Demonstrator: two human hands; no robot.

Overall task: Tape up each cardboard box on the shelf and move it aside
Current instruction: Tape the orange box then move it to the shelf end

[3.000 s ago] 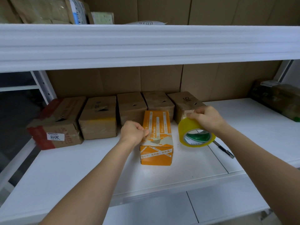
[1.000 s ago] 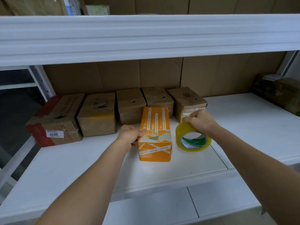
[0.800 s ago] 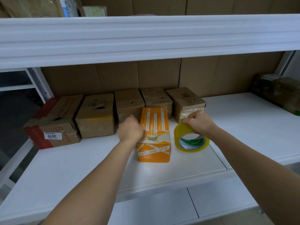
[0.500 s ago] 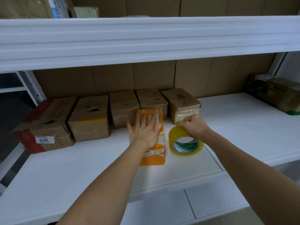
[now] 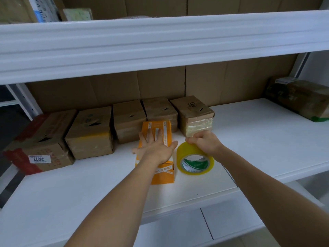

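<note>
Head view: white shelf (image 5: 249, 132).
My left hand (image 5: 156, 148): flat, fingers straight, pressing orange box (image 5: 162, 173) top.
My right hand (image 5: 206, 142): curled, gripping yellow tape roll (image 5: 195, 161) beside it.

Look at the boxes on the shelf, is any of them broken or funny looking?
Yes. The brown box at the far left sits crooked, its top is torn open with a dark hole, and its label reads upside down. The orange box stands out in front of the row.
</note>
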